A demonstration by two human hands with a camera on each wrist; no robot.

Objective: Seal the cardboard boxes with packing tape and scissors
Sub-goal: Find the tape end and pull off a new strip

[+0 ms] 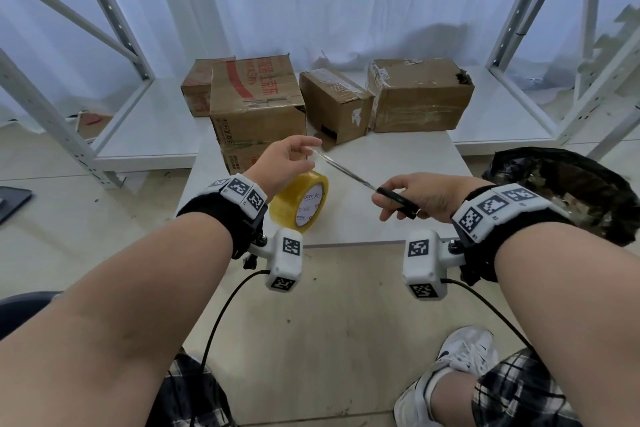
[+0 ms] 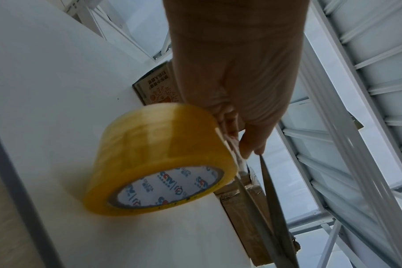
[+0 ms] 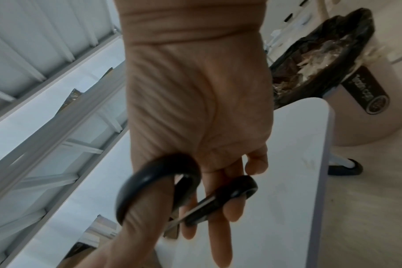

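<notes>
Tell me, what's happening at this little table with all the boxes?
A person is getting ready to tape up cardboard boxes. Their left hand pinches the loose end of the tape pulled up from a yellowish roll of packing tape, which hangs just above the white table. Their right hand holds black-handled scissors, blades reaching toward that pulled strip. Four boxes wait at the table's far end; a lined bin stands to the right.

Your left hand (image 1: 280,163) pinches the tape end above the yellow roll (image 1: 299,201) on the table (image 1: 398,163), right hand (image 1: 426,196) w/ scissors (image 1: 363,180) at it, boxes (image 1: 258,100) behind.
</notes>
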